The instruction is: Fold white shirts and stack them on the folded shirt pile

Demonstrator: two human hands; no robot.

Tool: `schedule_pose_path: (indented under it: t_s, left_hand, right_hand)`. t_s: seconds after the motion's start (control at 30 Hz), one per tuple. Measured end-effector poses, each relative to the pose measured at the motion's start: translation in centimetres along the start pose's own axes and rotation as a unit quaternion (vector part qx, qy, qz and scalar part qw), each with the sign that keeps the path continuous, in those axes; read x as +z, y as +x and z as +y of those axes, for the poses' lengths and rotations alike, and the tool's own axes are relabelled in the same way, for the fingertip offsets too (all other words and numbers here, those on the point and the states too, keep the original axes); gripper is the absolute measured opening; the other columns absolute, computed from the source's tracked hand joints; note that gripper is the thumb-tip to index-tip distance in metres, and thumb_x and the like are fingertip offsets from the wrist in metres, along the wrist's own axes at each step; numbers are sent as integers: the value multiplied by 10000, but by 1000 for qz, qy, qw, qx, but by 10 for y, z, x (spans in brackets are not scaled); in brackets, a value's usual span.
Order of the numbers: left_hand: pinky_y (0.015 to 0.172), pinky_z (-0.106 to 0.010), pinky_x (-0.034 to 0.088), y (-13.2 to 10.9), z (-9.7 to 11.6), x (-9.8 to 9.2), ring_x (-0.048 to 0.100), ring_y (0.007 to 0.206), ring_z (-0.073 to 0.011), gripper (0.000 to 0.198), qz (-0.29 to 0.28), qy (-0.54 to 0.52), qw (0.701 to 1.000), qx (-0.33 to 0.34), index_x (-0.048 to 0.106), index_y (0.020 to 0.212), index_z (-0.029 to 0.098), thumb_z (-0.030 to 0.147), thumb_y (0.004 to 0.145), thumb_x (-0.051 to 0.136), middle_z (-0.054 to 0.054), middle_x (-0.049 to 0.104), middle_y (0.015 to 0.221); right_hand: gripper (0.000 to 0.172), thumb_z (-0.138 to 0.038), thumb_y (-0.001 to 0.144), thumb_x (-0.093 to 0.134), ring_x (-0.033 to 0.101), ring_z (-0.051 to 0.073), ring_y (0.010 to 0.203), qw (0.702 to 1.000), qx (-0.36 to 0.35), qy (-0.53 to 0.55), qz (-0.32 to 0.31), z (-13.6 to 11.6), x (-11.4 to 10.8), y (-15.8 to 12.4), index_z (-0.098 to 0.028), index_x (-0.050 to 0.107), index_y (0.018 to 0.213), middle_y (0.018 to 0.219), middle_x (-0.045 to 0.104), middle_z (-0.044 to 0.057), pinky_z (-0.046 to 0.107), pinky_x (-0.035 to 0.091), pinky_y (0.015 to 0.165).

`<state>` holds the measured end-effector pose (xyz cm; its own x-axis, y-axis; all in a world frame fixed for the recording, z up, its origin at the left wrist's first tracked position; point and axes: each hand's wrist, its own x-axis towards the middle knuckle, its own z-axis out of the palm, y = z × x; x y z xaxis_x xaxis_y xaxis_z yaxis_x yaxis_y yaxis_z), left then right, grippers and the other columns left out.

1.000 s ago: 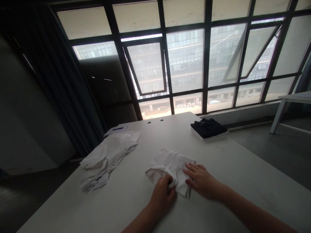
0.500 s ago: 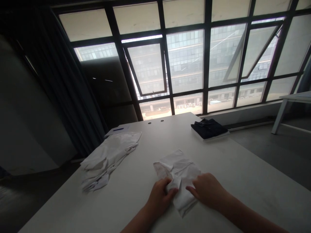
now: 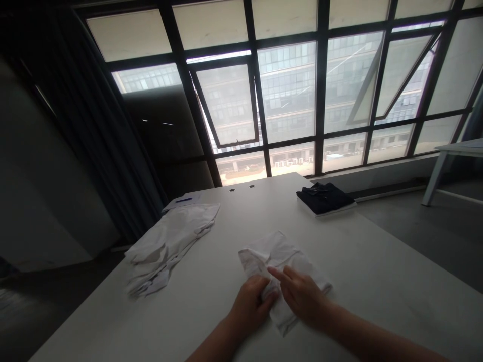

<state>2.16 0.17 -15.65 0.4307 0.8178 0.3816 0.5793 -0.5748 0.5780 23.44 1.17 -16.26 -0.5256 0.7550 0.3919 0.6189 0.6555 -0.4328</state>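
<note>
Folded white shirt (image 3: 281, 251), lower centre, long axis upper-left to lower-right; left hand (image 3: 252, 300) gripping near-left edge, right hand (image 3: 302, 294) atop, grip unclear.

Dark-framed window wall (image 3: 320, 90) across the back; two panes tilted open, pale daylight, building (image 3: 289, 95) outside. Dark blue curtain (image 3: 113, 136) left. White desk (image 3: 358, 281) runs toward glass. Grey floor (image 3: 396, 223); second white table (image 3: 462, 148) at right edge. Room interior dim.

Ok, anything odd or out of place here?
Nothing looks spilled, and the white garment under the right hand shows no damage. The white clothing at left stands out: loosely bunched, its near end crumpled, while the dark collared shirt at far right is folded neatly.
</note>
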Motion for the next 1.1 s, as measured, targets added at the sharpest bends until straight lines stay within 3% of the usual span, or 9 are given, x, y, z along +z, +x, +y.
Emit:
schedule_pose_path:
  t_s: [0.07,0.23,0.4,0.5,0.6,0.67,0.8,1.0,1.1]
  left_hand:
    - [779,-307,472,-1,1,0,602,862,-206,87,2,-3,1000,12,610,930,223,279,871,643,-40,660,896]
    - [869,-346,499,-4,-5,2,630,938,-239,280,27,-28,999,18,609,1004,211,251,742,701,-65,674,997]
    - [794,-325,491,-4,-6,0,602,861,-222,305,17,-25,999,-31,584,956,207,244,684,720,-43,649,936]
    - [776,-304,479,-6,-2,-1,589,850,-204,304,25,-27,997,-63,557,952,214,165,675,672,-31,634,932]
    - [819,-322,474,-8,0,2,593,905,-217,362,32,-26,996,-77,550,1030,220,136,691,648,-43,639,992]
    - [816,-337,471,-9,0,4,593,914,-229,359,34,-14,995,-94,553,1057,226,159,720,658,-49,644,1001]
    - [857,-358,464,-9,0,0,603,974,-248,353,26,0,994,-103,557,1076,246,188,751,682,-51,659,1042]
    - [870,-369,490,-10,-9,-19,635,1008,-271,714,-18,-31,992,-121,464,1368,295,241,718,753,-58,672,1103]
    - [882,-379,495,-9,-14,-22,631,1018,-277,652,-8,-26,992,-123,516,1341,289,236,728,733,-68,674,1103]
  right_hand:
    - [521,-233,973,381,659,196,873,999,6,-5,-34,-1,-4,4,-308,464,1482,1074,683,65,304,501,810]
    - [562,-202,879,477,683,211,944,988,-51,-3,-144,-12,-39,40,-291,524,1431,1078,740,55,285,472,817]
    - [298,-269,814,570,678,208,791,968,-26,-16,-248,-24,-78,88,-248,741,1057,887,751,40,260,427,651]
    - [407,-218,781,560,661,159,684,945,23,68,-319,-19,-82,101,-276,714,1153,801,733,0,223,418,588]
    - [482,-205,760,547,648,143,603,908,72,123,-393,-11,-71,100,-275,682,1218,712,708,-27,208,423,548]
    - [406,-244,752,584,643,143,616,919,62,103,-377,-7,-62,97,-263,718,1135,742,722,-18,211,417,556]
    - [275,-305,771,614,619,141,665,957,4,56,-284,-3,-53,93,-240,758,996,800,739,2,217,387,579]
    - [248,-253,778,599,548,109,613,962,-26,75,-260,6,-58,95,-193,737,975,745,681,-18,202,346,547]
    - [238,-247,786,601,522,101,604,962,-38,81,-259,9,-59,95,-179,730,974,732,655,-25,200,342,553]
